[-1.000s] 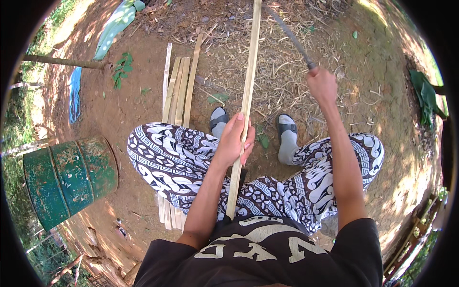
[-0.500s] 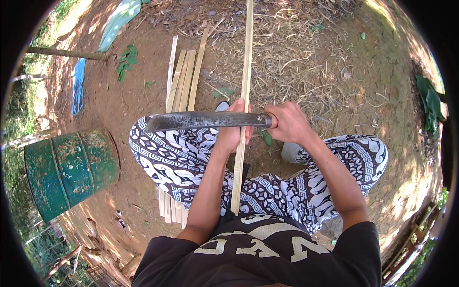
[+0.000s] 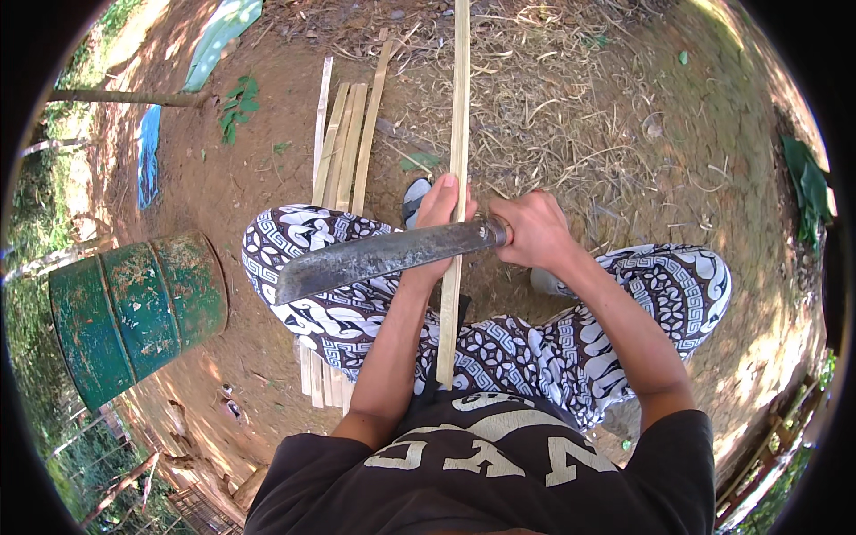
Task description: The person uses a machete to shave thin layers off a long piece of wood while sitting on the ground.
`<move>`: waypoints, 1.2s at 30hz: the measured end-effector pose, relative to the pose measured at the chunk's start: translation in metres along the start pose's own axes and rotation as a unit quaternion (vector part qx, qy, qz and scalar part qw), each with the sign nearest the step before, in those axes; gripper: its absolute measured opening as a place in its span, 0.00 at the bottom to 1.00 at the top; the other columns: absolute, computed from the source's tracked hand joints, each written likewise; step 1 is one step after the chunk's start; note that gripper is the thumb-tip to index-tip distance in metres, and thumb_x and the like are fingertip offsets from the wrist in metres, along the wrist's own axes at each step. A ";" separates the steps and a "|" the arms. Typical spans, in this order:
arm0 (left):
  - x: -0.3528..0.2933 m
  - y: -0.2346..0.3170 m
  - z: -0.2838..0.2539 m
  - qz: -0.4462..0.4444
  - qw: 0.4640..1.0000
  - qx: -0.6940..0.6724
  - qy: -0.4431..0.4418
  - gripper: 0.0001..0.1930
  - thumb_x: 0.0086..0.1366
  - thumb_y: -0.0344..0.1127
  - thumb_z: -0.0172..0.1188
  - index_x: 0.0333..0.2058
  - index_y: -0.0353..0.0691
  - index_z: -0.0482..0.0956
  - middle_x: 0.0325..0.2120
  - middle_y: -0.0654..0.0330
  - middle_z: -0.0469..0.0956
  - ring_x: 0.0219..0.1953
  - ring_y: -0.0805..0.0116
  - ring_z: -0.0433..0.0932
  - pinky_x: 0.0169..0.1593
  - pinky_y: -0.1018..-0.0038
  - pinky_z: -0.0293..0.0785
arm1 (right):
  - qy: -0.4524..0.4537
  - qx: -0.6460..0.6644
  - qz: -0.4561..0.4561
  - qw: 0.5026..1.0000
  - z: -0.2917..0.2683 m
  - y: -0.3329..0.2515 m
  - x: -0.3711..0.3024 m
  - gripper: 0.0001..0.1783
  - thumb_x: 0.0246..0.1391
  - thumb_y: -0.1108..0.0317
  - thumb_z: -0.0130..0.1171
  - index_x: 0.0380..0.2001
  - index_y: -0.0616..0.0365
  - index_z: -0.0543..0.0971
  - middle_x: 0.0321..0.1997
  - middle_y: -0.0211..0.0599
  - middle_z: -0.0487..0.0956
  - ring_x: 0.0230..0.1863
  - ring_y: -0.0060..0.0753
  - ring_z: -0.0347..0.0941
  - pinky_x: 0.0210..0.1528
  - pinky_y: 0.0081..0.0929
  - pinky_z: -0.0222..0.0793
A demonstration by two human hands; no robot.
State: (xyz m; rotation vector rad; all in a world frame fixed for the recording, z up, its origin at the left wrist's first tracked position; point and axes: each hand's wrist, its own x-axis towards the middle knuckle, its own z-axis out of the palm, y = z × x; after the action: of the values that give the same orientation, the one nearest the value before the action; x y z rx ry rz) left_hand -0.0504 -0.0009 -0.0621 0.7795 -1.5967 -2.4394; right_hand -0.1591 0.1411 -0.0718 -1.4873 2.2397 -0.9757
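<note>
The machete (image 3: pixel 383 256), wrapped by curled fingers of the right hand (image 3: pixel 537 227), is now tilted further, so the pale strip (image 3: pixel 460 98), pinched by the left hand (image 3: pixel 434 212), is crossed aslant.

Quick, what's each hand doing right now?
Left hand: closed, holding the long pale strip.
Right hand: closed, holding the big knife by its handle.

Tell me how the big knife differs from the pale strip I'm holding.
The knife is dark grey; the strip is pale yellow. The knife points left across the strip, while the strip points forward. The strip looks longer than the knife. Both are hand-held.
</note>
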 end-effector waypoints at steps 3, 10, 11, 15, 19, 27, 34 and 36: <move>-0.005 -0.001 0.008 0.001 0.999 -0.049 0.004 0.19 0.78 0.51 0.37 0.33 0.44 0.66 0.15 0.70 0.61 0.10 0.82 0.57 0.14 0.83 0.53 | 0.031 -0.024 0.009 0.999 0.000 0.008 0.001 0.12 0.28 0.69 0.62 0.21 0.55 0.71 0.15 0.41 0.73 0.20 0.52 0.74 0.26 0.44 0.71; -0.013 -0.007 0.003 -0.051 0.992 -0.097 -0.066 0.18 0.77 0.52 0.39 0.33 0.45 0.63 0.17 0.68 0.61 0.13 0.80 0.57 0.17 0.79 0.54 | 0.206 -0.036 0.397 0.894 -0.057 0.098 0.040 0.12 0.50 0.63 0.56 0.23 0.62 0.77 0.19 0.47 0.78 0.21 0.46 0.77 0.29 0.41 0.73; -0.012 0.000 0.005 -0.055 0.994 -0.078 -0.059 0.18 0.77 0.51 0.38 0.34 0.45 0.64 0.14 0.68 0.59 0.10 0.79 0.55 0.16 0.80 0.52 | 0.238 -0.025 0.365 0.900 -0.064 0.092 0.040 0.12 0.50 0.64 0.56 0.23 0.62 0.77 0.18 0.48 0.77 0.20 0.44 0.76 0.28 0.41 0.71; 0.000 0.006 0.004 -0.045 0.972 -0.205 -0.101 0.17 0.79 0.45 0.33 0.35 0.44 0.65 0.07 0.67 0.59 0.04 0.78 0.52 0.09 0.82 0.46 | 0.246 0.044 0.229 0.941 -0.058 0.051 0.017 0.11 0.48 0.65 0.57 0.22 0.64 0.76 0.17 0.47 0.75 0.17 0.40 0.70 0.26 0.39 0.66; 0.003 -0.002 -0.006 -0.067 0.947 -0.293 -0.113 0.16 0.78 0.45 0.34 0.34 0.45 0.64 0.08 0.67 0.62 0.04 0.78 0.55 0.09 0.84 0.48 | 0.063 0.065 0.123 0.988 -0.041 0.003 0.009 0.07 0.40 0.68 0.58 0.21 0.60 0.73 0.15 0.44 0.74 0.18 0.48 0.71 0.25 0.43 0.67; 0.003 -0.006 -0.002 -0.036 0.954 -0.261 -0.142 0.15 0.79 0.45 0.34 0.35 0.46 0.63 0.08 0.69 0.63 0.05 0.81 0.59 0.09 0.86 0.49 | -0.020 -0.052 0.016 0.998 -0.019 -0.009 0.004 0.08 0.33 0.68 0.58 0.22 0.54 0.72 0.16 0.41 0.75 0.22 0.53 0.75 0.27 0.46 0.71; -0.004 -0.004 0.003 -0.013 0.980 -0.168 -0.106 0.15 0.78 0.46 0.36 0.34 0.45 0.64 0.08 0.70 0.60 0.06 0.82 0.55 0.11 0.85 0.47 | -0.031 -0.088 0.009 0.996 -0.019 -0.002 0.006 0.08 0.34 0.67 0.60 0.22 0.53 0.73 0.16 0.40 0.76 0.22 0.51 0.77 0.26 0.45 0.73; -0.008 -0.006 0.005 -0.018 0.983 -0.161 -0.082 0.16 0.78 0.46 0.37 0.33 0.45 0.64 0.08 0.70 0.59 0.06 0.82 0.53 0.12 0.84 0.47 | -0.011 -0.099 0.001 0.995 -0.016 0.004 0.004 0.08 0.34 0.66 0.60 0.22 0.53 0.74 0.15 0.39 0.76 0.22 0.49 0.78 0.26 0.44 0.73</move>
State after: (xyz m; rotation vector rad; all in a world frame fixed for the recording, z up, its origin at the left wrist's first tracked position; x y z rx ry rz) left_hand -0.0450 0.0091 -0.0625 0.5709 -1.1900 -2.7520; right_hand -0.1732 0.1444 -0.0621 -1.5670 2.3798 -0.7495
